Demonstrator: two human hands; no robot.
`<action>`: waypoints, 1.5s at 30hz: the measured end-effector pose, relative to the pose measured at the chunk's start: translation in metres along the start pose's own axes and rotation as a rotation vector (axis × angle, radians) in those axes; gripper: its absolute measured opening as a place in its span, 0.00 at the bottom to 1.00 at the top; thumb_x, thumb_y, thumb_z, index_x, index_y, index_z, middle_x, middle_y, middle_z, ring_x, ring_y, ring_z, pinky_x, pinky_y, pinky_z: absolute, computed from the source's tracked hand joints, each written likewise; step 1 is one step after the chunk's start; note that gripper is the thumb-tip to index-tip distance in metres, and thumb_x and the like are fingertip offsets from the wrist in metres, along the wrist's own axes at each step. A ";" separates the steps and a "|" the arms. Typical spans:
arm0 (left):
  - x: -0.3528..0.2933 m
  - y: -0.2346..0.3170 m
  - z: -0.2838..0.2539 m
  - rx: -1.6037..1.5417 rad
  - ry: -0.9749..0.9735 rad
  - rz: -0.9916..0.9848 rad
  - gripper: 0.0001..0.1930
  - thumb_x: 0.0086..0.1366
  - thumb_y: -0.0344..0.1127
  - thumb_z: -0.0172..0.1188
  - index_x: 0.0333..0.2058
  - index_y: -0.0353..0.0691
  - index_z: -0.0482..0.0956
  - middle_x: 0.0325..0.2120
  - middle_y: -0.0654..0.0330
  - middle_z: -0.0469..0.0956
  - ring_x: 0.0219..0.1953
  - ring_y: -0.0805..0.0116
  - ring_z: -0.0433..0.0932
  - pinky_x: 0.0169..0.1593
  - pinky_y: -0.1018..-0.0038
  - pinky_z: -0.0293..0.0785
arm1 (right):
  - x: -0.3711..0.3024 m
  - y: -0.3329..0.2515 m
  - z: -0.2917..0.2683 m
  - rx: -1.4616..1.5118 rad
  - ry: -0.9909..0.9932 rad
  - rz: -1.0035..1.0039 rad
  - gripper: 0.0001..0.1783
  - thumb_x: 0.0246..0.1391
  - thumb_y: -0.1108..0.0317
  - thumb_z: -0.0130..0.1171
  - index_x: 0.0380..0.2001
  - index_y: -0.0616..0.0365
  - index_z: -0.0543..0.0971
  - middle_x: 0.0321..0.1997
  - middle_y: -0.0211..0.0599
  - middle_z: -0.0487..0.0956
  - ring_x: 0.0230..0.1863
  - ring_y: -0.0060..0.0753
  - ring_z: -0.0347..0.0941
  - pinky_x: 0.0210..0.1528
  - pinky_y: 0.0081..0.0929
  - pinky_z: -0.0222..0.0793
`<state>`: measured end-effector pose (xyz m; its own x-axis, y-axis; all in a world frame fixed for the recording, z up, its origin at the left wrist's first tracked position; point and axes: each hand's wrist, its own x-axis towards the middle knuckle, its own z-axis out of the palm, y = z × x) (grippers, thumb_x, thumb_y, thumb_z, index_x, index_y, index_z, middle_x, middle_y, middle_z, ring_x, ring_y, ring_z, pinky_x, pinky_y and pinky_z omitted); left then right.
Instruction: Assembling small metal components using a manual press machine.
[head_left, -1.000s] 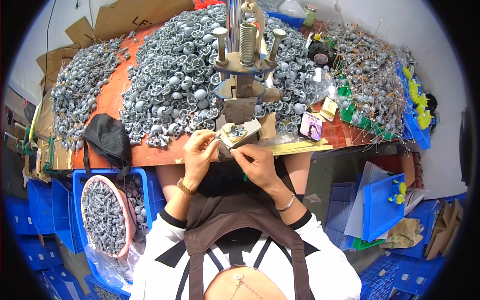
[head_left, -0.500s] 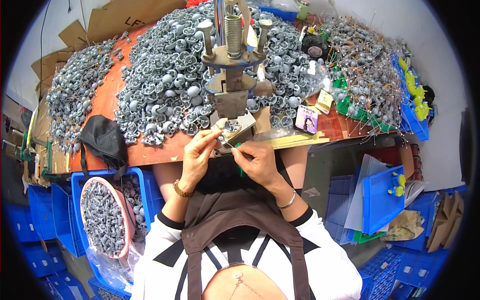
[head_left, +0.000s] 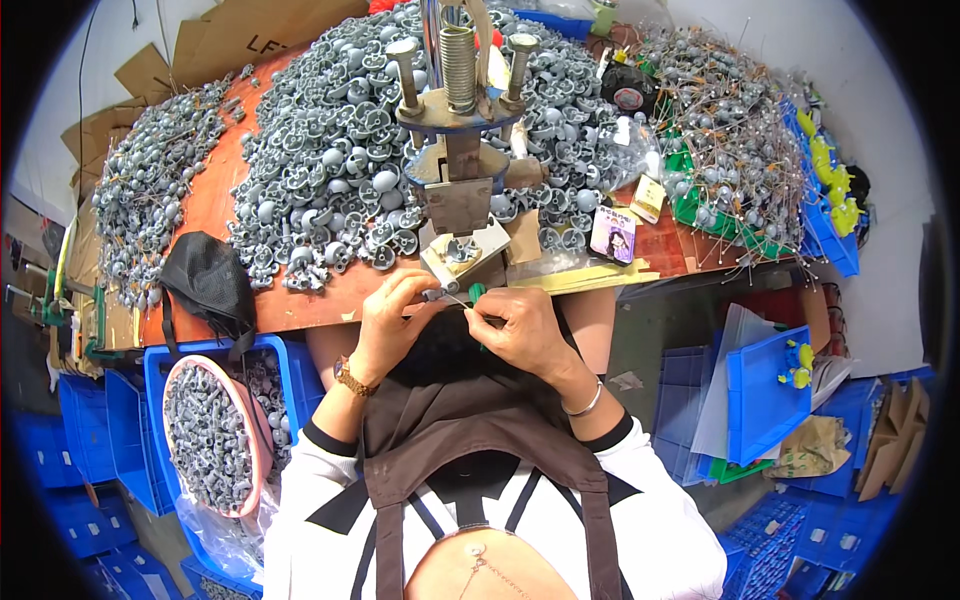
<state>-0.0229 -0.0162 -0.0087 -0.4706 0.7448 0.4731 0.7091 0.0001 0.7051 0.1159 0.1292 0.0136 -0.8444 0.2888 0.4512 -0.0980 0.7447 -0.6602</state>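
In front of the press (head_left: 460,130), my left hand (head_left: 388,315) pinches a small grey plastic piece (head_left: 433,294). My right hand (head_left: 520,328) grips a thin metal wire (head_left: 457,300) whose far end meets that piece; whether it is inside cannot be made out. Both hands are close together just before the table's near edge. Beyond them, the press's metal fixture (head_left: 487,243) holds a grey open shell part (head_left: 463,250) with a pale lining around it. A green object (head_left: 477,292) shows beside my right fingers.
A large heap of grey shells (head_left: 340,150) covers the table's middle. Wired parts (head_left: 735,150) pile up at right, more grey parts (head_left: 160,170) at left. A black mesh bag (head_left: 208,285) hangs over the near edge. Below it, a pink basket (head_left: 262,440) sits in a blue crate (head_left: 305,375).
Both hands have drawn back from the fixture toward me, the grey piece and wire with them. The shell in the fixture is now uncovered by my fingers.
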 end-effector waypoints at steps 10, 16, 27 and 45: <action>-0.005 0.010 0.020 -0.871 0.030 -0.368 0.10 0.56 0.20 0.63 0.38 0.30 0.77 0.39 0.53 0.80 0.36 0.74 0.79 0.35 0.82 0.77 | -0.006 0.021 0.017 0.352 -0.150 0.317 0.09 0.54 0.67 0.59 0.24 0.59 0.79 0.20 0.38 0.76 0.18 0.25 0.70 0.19 0.24 0.60; 0.005 0.023 0.018 -0.118 0.051 0.152 0.13 0.52 0.22 0.64 0.38 0.38 0.82 0.39 0.58 0.81 0.35 0.67 0.76 0.39 0.75 0.71 | -0.005 0.017 0.008 1.582 -0.123 0.840 0.08 0.60 0.64 0.55 0.36 0.55 0.76 0.23 0.26 0.77 0.18 0.12 0.65 0.19 0.10 0.56; 0.000 0.008 0.011 -0.742 0.695 -0.264 0.11 0.69 0.24 0.46 0.47 0.28 0.72 0.47 0.51 0.75 0.28 0.74 0.76 0.29 0.83 0.72 | 0.008 0.044 0.017 0.778 0.061 0.455 0.05 0.60 0.69 0.54 0.35 0.59 0.74 0.26 0.24 0.74 0.24 0.15 0.67 0.27 0.14 0.64; 0.025 -0.009 0.038 0.157 0.224 -0.165 0.08 0.55 0.27 0.63 0.34 0.34 0.79 0.25 0.56 0.75 0.24 0.63 0.74 0.30 0.72 0.69 | 0.024 0.041 0.045 -0.069 0.195 0.251 0.18 0.47 0.64 0.61 0.42 0.55 0.74 0.15 0.36 0.76 0.21 0.42 0.76 0.26 0.35 0.69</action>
<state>-0.0206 0.0277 -0.0231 -0.6777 0.5605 0.4760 0.6776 0.2246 0.7003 0.0681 0.1395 -0.0292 -0.7199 0.5738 0.3905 0.1422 0.6726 -0.7262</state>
